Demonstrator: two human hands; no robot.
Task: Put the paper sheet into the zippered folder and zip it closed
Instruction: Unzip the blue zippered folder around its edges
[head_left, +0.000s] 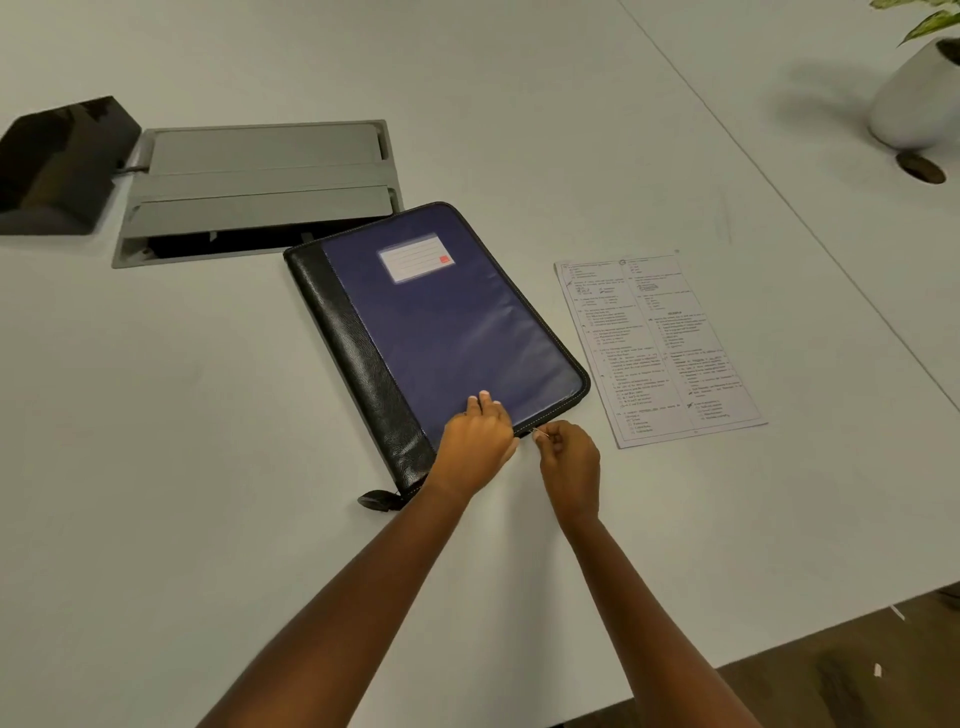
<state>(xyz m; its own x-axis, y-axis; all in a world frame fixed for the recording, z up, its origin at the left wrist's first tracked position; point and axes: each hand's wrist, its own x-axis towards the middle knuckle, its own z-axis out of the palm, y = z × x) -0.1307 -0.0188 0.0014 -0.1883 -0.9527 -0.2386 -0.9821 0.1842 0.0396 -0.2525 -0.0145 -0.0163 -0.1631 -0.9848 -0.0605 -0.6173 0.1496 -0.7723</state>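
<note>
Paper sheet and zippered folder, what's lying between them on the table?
Nothing: in the head view, only a bare strip of white table separates the zippered folder from the paper sheet.
</note>
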